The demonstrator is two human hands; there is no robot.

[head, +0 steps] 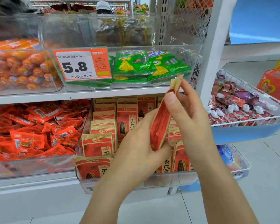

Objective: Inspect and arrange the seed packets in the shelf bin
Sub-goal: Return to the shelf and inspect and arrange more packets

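A red and tan seed packet [162, 120] is held edge-on above the clear shelf bin [165, 178]. My left hand [136, 152] grips its lower end. My right hand [189, 117] pinches its upper part, thumb on the near face. The bin on the lower shelf holds several matching seed packets [97, 146] standing in rows, partly hidden behind my hands.
Left of the bin lies a clear bin of red snack packs [31, 135]. Above are green seed packs [136, 65] behind an orange price tag [82, 64] and orange sausages [19, 65]. A wire basket of pouches [241, 107] juts out at right. Floor tiles lie below.
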